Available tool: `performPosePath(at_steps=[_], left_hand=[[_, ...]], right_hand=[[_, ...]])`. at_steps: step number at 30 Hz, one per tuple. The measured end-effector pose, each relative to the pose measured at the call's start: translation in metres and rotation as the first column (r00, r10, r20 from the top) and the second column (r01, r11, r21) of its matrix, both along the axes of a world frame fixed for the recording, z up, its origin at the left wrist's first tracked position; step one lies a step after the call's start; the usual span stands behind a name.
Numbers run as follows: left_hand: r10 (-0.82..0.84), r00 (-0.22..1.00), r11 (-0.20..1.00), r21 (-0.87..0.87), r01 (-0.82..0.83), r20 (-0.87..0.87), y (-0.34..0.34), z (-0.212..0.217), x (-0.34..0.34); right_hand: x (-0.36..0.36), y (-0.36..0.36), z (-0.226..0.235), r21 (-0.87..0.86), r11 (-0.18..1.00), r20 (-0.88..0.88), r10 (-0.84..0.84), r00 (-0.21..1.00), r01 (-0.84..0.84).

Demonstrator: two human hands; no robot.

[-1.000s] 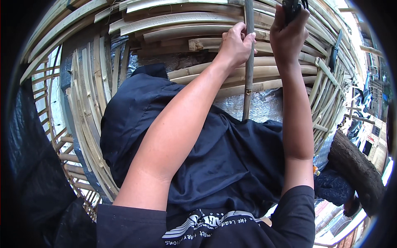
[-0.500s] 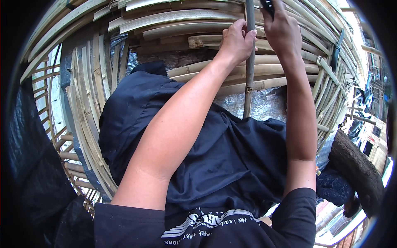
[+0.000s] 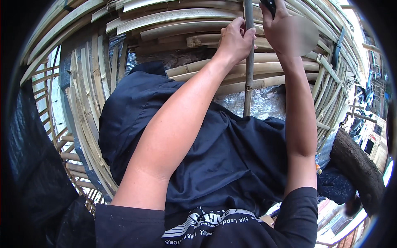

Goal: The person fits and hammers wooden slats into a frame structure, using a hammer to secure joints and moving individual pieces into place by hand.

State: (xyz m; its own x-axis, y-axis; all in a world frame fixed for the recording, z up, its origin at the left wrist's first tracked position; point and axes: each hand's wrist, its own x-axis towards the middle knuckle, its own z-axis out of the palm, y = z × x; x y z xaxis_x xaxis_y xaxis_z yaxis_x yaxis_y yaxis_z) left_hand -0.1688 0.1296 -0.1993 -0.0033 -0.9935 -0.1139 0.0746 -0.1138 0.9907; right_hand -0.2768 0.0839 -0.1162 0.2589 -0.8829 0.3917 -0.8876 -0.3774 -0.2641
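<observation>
My left hand [image 3: 235, 40] is wrapped around a thin grey bamboo stick [image 3: 248, 78] that stands upright in front of me. Just right of it, my right hand [image 3: 285, 33] is closed on a dark handle [image 3: 269, 5] at the top edge of the view; the rest of that tool is cut off. Both arms reach up from my lap, which is covered by dark blue cloth [image 3: 215, 149]. The stick's lower end drops behind the cloth.
Split bamboo strips and poles [image 3: 178, 25] lie stacked beyond my hands and curve round on the left [image 3: 89, 107]. A silvery sheet [image 3: 264, 105] shows under them. A thick dark log [image 3: 357, 165] lies at the right, with buildings beyond it.
Both hands have slid slightly up the stick toward the top edge. The right hand's tool is now mostly out of view.
</observation>
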Motion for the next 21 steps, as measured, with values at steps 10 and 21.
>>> performPosePath(at_steps=[10, 21], left_hand=[[-0.006, 0.998, 0.999, 0.05, 0.01, -0.069, -0.001, 0.005, -0.002], [0.018, 0.999, 1.0, 0.017, -0.017, -0.035, -0.002, 0.009, 0.003]], right_hand=[[0.003, -0.018, 0.002, -0.362, 0.932, 0.18, 0.079, 0.981, -0.009], [-0.012, 0.002, 0.01, -0.18, 0.982, 0.05, 0.057, 0.997, -0.047]])
